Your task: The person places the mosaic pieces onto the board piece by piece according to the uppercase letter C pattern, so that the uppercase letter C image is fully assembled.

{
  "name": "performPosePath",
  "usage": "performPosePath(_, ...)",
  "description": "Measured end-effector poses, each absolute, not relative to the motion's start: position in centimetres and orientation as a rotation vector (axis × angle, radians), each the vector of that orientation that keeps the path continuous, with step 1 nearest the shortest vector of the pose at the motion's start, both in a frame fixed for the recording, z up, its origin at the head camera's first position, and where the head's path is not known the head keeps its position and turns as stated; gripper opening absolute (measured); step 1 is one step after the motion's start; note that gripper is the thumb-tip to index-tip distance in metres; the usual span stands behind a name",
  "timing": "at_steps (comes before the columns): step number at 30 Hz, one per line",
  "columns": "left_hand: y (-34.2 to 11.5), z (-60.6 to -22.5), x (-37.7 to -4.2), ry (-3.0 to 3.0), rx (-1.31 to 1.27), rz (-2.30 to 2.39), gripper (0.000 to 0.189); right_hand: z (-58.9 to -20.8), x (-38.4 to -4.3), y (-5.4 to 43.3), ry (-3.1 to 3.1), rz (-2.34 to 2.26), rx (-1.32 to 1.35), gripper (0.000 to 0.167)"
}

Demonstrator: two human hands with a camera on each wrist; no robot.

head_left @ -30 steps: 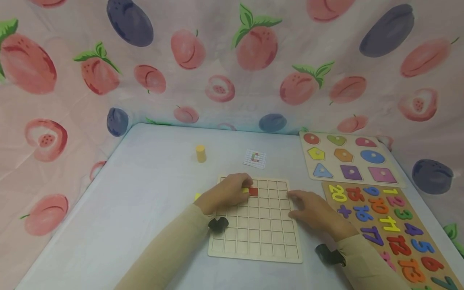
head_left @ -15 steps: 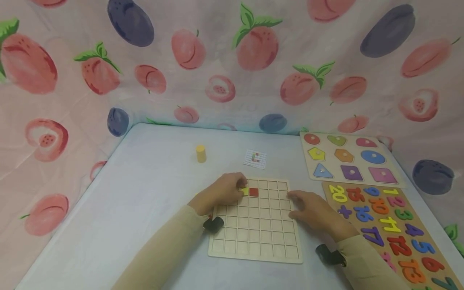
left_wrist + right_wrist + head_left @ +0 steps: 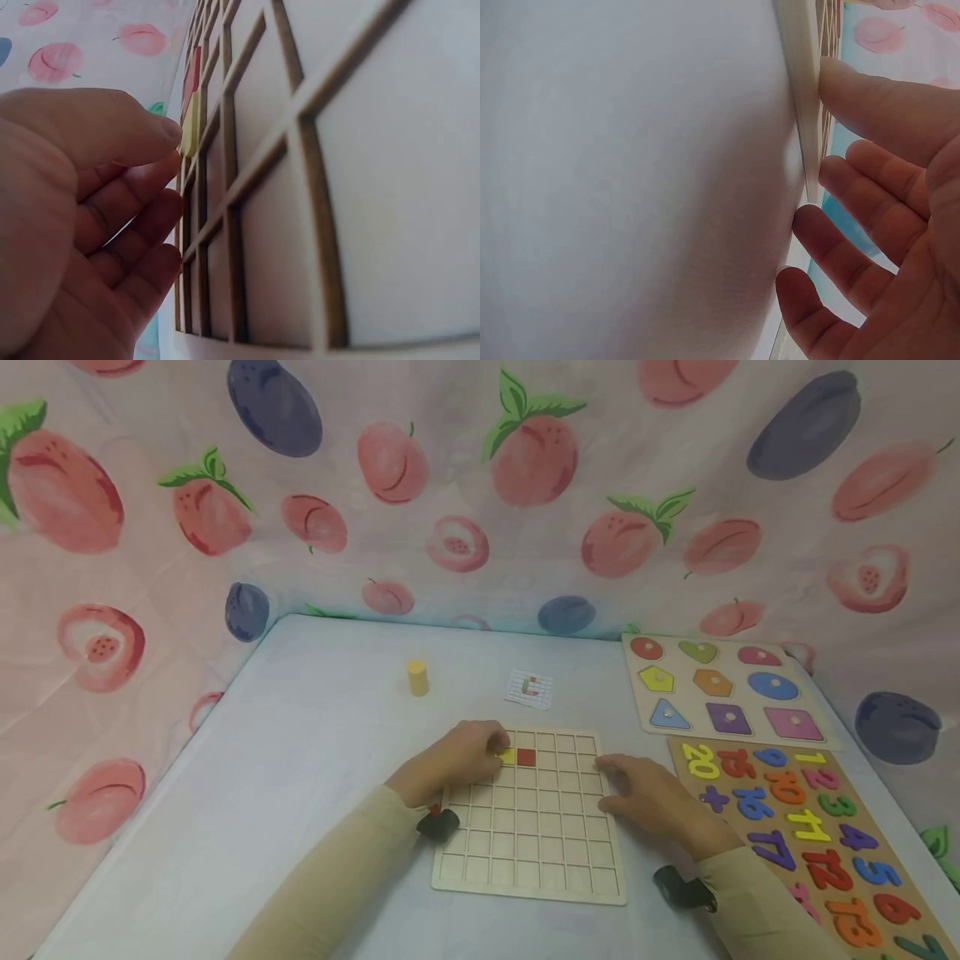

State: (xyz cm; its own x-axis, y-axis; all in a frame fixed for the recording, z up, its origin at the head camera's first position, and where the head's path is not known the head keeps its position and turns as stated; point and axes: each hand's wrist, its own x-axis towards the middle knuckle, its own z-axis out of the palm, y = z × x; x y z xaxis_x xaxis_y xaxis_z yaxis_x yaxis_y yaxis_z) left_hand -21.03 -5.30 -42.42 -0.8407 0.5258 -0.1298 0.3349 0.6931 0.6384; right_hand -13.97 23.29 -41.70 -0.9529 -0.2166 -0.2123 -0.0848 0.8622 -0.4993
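Note:
My left hand (image 3: 463, 756) is over the upper left of a pale wooden grid board (image 3: 536, 881). Its thumb and forefinger pinch the near side of a yellow tile (image 3: 508, 757), which sits in a grid cell; in the left wrist view the thumb tip overlaps the tile's edge and the forefinger is mostly hidden. Directly right of it, a red square tile (image 3: 527, 757) lies in the neighbouring cell. My right hand (image 3: 648, 797) rests against the board's right edge, fingers loosely spread, thumb touching the rim.
Behind the board lie a small pattern card (image 3: 529, 688) and a yellow cylinder (image 3: 417, 678). A shape puzzle board (image 3: 720, 685) stands at the back right, with a number puzzle board (image 3: 798, 827) in front. A peach-print cloth (image 3: 420, 585) hangs behind the white table.
My left hand has drawn slightly left, uncovering more of the yellow and red tiles. The right hand stays at the board's edge.

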Motion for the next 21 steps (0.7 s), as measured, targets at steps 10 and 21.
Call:
performPosePath(10,-7.1,-41.1,-20.3,2.618,0.628,0.939,0.025,-41.7,-14.0,23.3,2.785,-0.721,-0.246,0.057)
performPosePath(21,-11.2,-40.5,-20.4,2.661,0.481,0.943,0.03,-41.5,-14.0,23.3,2.782,-0.725,-0.251,0.057)
